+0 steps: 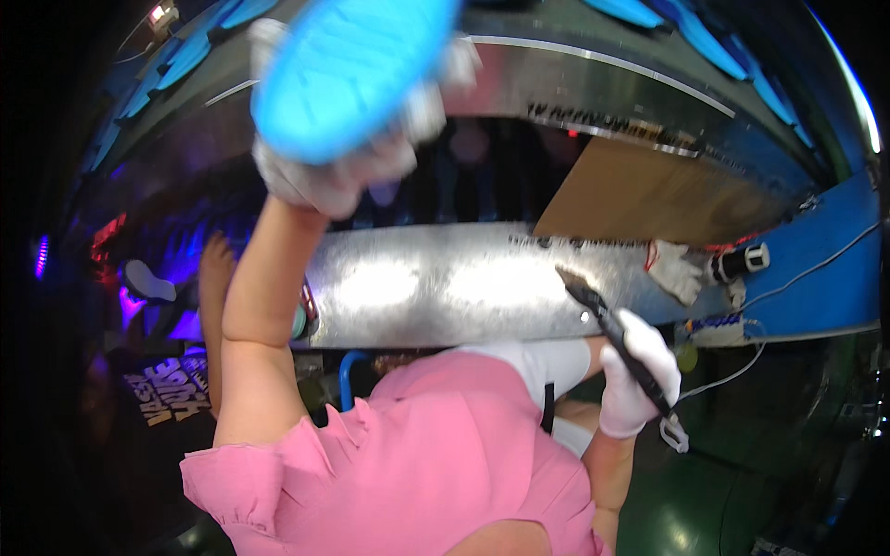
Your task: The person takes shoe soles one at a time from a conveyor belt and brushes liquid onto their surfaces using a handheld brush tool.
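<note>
Glare on metal bench [422,320]; blue sole [357,79] blurred; edges dark.

Brown cardboard sheet [640,190], loose white glove [676,271] on metal ledge [417,318], blue panel [799,304]

1 blue ridged oval sole [357,74] in left hand [311,181], 1 slim black tool [607,321] in right hand [621,400] (plus 1 flat brown sheet [630,195] beyond).

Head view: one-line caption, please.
Gloved left hand holds a blue sole; gloved right hand holds a black tool over a metal ledge.
</note>
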